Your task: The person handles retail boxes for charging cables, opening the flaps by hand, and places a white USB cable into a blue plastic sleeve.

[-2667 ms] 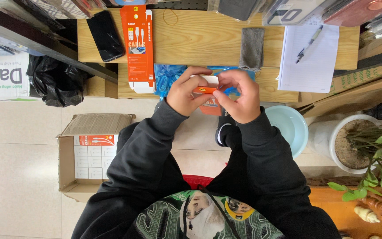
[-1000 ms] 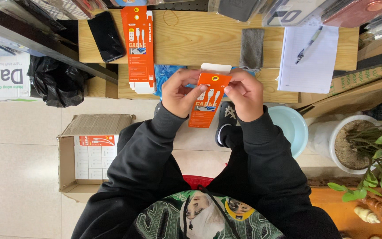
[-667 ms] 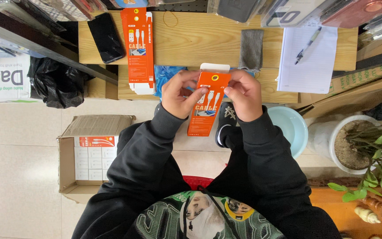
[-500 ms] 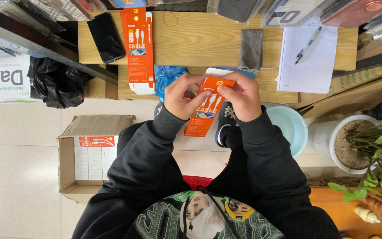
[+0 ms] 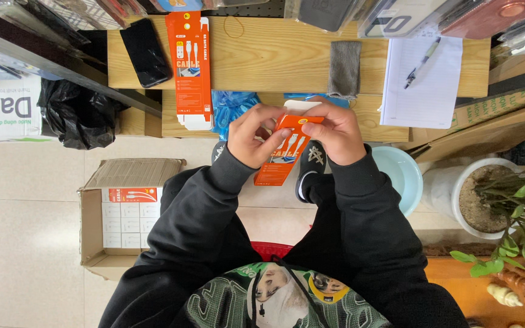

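Orange cable box (image 5: 287, 149) between fingers (image 5: 256, 121)

Soft, even daylight is filling the scene, casting only faint shadows under the pale wooden bench (image 5: 274, 54). The glossy beige floor tiles (image 5: 25, 231) are showing mild sheen without glare. Focus is holding sharp throughout; straight lines are bowing slightly toward the edges.

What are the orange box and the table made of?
Orange box: looks like thin printed card, slightly glossy, with a white inner flap folded at the top.
Table: light wood planks, matt, with visible grain and seams; whether solid or veneer, I can't tell.
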